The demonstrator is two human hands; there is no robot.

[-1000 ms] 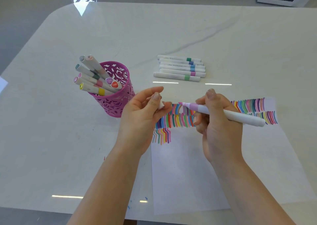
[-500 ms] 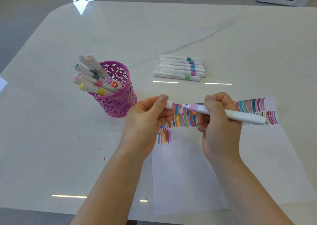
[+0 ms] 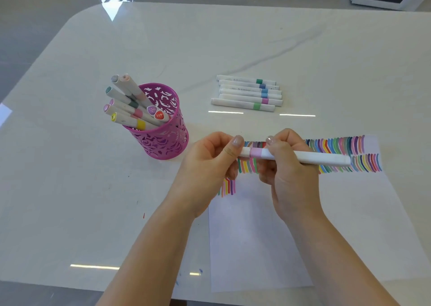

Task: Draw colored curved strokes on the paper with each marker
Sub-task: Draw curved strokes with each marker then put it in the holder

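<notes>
Above the paper [image 3: 256,240], between both hands, the marker [image 3: 321,159] is lying level: the left hand [image 3: 207,165] is pinching its capped left end, the right hand [image 3: 291,179] is gripping the barrel just right of the pink band [image 3: 255,152], over the coloured strokes [image 3: 345,145].

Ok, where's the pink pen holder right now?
In the head view, the pink pen holder stands left of centre on the table, just left of the left hand, with five capped markers further back to its right.

Glossy white table [image 3: 233,37] (grey floor [image 3: 35,14])
</notes>
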